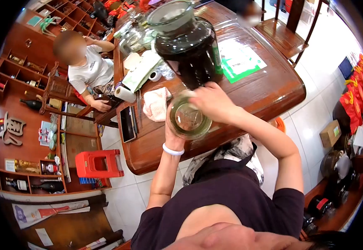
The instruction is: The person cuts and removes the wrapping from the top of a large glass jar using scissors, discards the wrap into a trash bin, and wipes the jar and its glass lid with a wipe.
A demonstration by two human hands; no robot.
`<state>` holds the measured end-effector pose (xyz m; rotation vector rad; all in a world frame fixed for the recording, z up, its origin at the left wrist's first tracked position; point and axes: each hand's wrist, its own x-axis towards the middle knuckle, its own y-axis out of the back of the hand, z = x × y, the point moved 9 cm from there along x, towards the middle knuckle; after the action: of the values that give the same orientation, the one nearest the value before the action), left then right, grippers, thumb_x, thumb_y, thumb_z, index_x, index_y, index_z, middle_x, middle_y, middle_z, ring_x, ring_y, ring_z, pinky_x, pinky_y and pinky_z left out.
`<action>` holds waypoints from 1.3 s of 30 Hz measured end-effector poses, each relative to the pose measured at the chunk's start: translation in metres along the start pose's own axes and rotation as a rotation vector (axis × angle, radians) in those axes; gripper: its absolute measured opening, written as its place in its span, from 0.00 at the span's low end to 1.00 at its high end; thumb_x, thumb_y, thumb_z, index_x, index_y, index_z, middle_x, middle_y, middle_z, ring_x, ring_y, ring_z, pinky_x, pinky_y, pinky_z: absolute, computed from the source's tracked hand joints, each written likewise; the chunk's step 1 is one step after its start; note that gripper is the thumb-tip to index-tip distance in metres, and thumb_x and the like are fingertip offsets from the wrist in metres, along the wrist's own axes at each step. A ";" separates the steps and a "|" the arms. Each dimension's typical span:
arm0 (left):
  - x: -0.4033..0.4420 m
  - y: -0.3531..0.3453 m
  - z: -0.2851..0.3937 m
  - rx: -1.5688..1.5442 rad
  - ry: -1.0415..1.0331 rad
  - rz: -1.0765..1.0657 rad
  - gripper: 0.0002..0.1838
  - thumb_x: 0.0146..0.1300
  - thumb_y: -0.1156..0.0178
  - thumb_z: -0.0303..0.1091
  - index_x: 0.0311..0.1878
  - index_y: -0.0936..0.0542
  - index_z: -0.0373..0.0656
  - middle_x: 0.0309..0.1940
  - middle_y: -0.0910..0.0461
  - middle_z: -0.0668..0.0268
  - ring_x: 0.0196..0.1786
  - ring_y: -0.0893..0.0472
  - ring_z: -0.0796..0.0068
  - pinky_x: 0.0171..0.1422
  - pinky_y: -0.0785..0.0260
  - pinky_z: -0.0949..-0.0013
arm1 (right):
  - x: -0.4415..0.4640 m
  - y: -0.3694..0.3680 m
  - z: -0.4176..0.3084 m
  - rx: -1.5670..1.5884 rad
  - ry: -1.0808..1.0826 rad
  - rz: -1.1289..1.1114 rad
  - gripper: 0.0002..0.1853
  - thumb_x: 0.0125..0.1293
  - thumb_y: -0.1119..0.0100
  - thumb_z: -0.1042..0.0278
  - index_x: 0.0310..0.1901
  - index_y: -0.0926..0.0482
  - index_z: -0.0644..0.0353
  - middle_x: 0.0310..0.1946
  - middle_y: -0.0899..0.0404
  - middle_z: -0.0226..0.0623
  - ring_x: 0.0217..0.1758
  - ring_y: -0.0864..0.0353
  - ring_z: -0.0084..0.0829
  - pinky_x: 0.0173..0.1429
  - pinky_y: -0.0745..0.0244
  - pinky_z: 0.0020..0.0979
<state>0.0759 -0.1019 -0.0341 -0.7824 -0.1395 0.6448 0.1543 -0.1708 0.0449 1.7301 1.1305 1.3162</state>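
Observation:
A round, greenish clear glass lid (188,120) is held up at the near edge of the wooden table, its broad face toward me. My left hand (174,135) is closed around the lid's left and lower side, with a pale bracelet at the wrist. On the upper right of the rim, the fingers of my right hand (213,102) are curled together; their tips are slightly blurred. Just beyond stands a large glass jar (185,54) full of dark contents, its wide mouth uncovered. A pink-and-white towel (156,104) lies left of the lid.
The wooden table (265,93) also bears a phone (127,125), a white roll (125,94) and a green-and-white sheet (242,62). Another person (90,64) sits at the left. A red stool (99,163) stands on the floor, near shelves with bottles.

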 end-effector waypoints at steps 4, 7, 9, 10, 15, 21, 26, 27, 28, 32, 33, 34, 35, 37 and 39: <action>0.009 0.011 -0.002 -0.290 0.130 0.012 0.19 0.65 0.53 0.46 0.50 0.28 0.43 0.47 0.25 0.60 0.48 0.24 0.66 0.50 0.26 0.60 | -0.064 -0.040 0.081 1.126 -0.610 0.148 0.18 0.69 0.60 0.57 0.41 0.23 0.61 0.29 0.20 0.35 0.33 0.22 0.27 0.37 0.29 0.28; 0.007 -0.001 -0.015 -0.342 0.232 -0.138 0.20 0.67 0.59 0.45 0.51 0.29 0.42 0.47 0.24 0.61 0.48 0.24 0.66 0.52 0.27 0.61 | -0.078 -0.024 0.110 1.220 -0.685 0.480 0.22 0.69 0.60 0.54 0.40 0.24 0.67 0.32 0.23 0.32 0.36 0.27 0.21 0.43 0.31 0.23; 0.013 0.000 -0.021 -0.261 0.213 -0.167 0.19 0.67 0.59 0.45 0.51 0.29 0.42 0.47 0.24 0.61 0.47 0.23 0.67 0.51 0.27 0.62 | -0.055 0.000 0.090 1.200 -0.583 0.520 0.23 0.69 0.59 0.52 0.40 0.25 0.67 0.33 0.24 0.31 0.37 0.28 0.20 0.44 0.33 0.23; 0.013 0.001 -0.023 -0.208 0.191 -0.140 0.19 0.67 0.58 0.44 0.51 0.29 0.41 0.46 0.24 0.61 0.47 0.23 0.68 0.49 0.26 0.64 | -0.041 0.014 0.078 1.177 -0.473 0.557 0.23 0.69 0.59 0.50 0.40 0.25 0.66 0.33 0.24 0.30 0.38 0.30 0.19 0.45 0.34 0.23; 0.000 -0.033 -0.011 -0.257 0.133 -0.239 0.19 0.66 0.54 0.42 0.52 0.29 0.39 0.46 0.24 0.62 0.46 0.23 0.71 0.49 0.26 0.67 | 0.003 -0.031 0.037 1.397 -0.340 -0.005 0.34 0.68 0.69 0.40 0.47 0.26 0.69 0.42 0.24 0.35 0.46 0.31 0.22 0.53 0.37 0.26; 0.012 -0.030 0.013 0.111 -0.169 -0.147 0.19 0.64 0.52 0.44 0.50 0.28 0.39 0.45 0.23 0.61 0.46 0.23 0.70 0.51 0.27 0.66 | -0.019 -0.035 0.018 1.426 -0.222 0.256 0.31 0.70 0.70 0.47 0.61 0.41 0.69 0.59 0.36 0.41 0.63 0.40 0.29 0.66 0.49 0.28; 0.025 -0.029 -0.006 -0.205 -0.026 -0.096 0.22 0.64 0.54 0.49 0.49 0.27 0.40 0.45 0.23 0.61 0.46 0.23 0.66 0.51 0.28 0.63 | -0.052 -0.022 0.007 1.292 -0.386 0.584 0.34 0.67 0.58 0.60 0.67 0.59 0.68 0.65 0.50 0.44 0.69 0.52 0.32 0.70 0.59 0.30; 0.029 -0.027 -0.015 -0.336 0.050 -0.085 0.22 0.64 0.54 0.50 0.49 0.27 0.40 0.45 0.24 0.61 0.48 0.24 0.66 0.52 0.28 0.63 | -0.049 -0.025 0.015 1.362 -0.393 0.586 0.33 0.65 0.56 0.63 0.66 0.57 0.68 0.64 0.46 0.43 0.67 0.49 0.31 0.69 0.56 0.30; 0.031 -0.034 -0.009 -0.270 0.039 -0.112 0.21 0.65 0.54 0.48 0.51 0.29 0.41 0.47 0.25 0.61 0.49 0.25 0.66 0.54 0.29 0.63 | -0.041 -0.020 0.023 1.432 -0.396 0.587 0.32 0.63 0.55 0.66 0.66 0.54 0.68 0.62 0.43 0.41 0.65 0.45 0.30 0.68 0.53 0.30; 0.011 -0.058 0.015 -0.067 -0.115 -0.139 0.18 0.68 0.56 0.42 0.56 0.32 0.43 0.48 0.26 0.63 0.50 0.26 0.68 0.53 0.29 0.65 | -0.033 -0.012 0.038 1.714 -0.521 0.647 0.23 0.62 0.53 0.67 0.59 0.37 0.66 0.49 0.28 0.34 0.51 0.30 0.24 0.57 0.36 0.27; 0.010 -0.059 0.013 -0.090 -0.032 -0.128 0.18 0.68 0.55 0.41 0.55 0.33 0.42 0.47 0.26 0.63 0.50 0.26 0.69 0.53 0.30 0.65 | -0.032 -0.005 0.042 1.708 -0.502 0.653 0.23 0.62 0.53 0.67 0.59 0.37 0.66 0.49 0.28 0.34 0.51 0.30 0.24 0.57 0.36 0.27; 0.009 -0.059 0.011 -0.112 0.055 -0.112 0.17 0.67 0.55 0.39 0.55 0.33 0.42 0.47 0.26 0.63 0.50 0.26 0.70 0.54 0.31 0.66 | -0.030 -0.002 0.043 1.839 -0.530 0.611 0.21 0.63 0.55 0.66 0.57 0.36 0.65 0.48 0.27 0.35 0.51 0.29 0.26 0.56 0.35 0.27; 0.016 -0.050 0.013 -0.072 0.095 -0.101 0.18 0.65 0.49 0.36 0.55 0.33 0.40 0.47 0.27 0.62 0.49 0.26 0.71 0.55 0.32 0.67 | -0.027 0.000 0.042 1.971 -0.558 0.564 0.20 0.64 0.56 0.65 0.56 0.34 0.64 0.48 0.27 0.36 0.51 0.28 0.27 0.56 0.34 0.28; 0.022 -0.045 0.041 0.168 0.028 -0.162 0.21 0.62 0.46 0.36 0.57 0.35 0.39 0.47 0.28 0.62 0.50 0.27 0.71 0.56 0.34 0.67 | -0.027 -0.004 0.046 2.094 -0.687 0.486 0.18 0.65 0.59 0.63 0.53 0.32 0.63 0.46 0.25 0.39 0.49 0.25 0.31 0.51 0.28 0.36; 0.012 -0.077 0.090 0.582 -0.231 -0.146 0.34 0.53 0.37 0.34 0.62 0.41 0.36 0.50 0.30 0.59 0.54 0.30 0.70 0.59 0.38 0.66 | -0.025 -0.005 0.055 2.163 -0.703 0.417 0.18 0.66 0.60 0.62 0.52 0.31 0.62 0.45 0.25 0.40 0.49 0.24 0.33 0.50 0.26 0.39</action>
<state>0.0918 -0.0804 0.0823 -0.1339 -0.2053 0.5936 0.2037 -0.1924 0.0171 3.3138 1.7361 -1.2779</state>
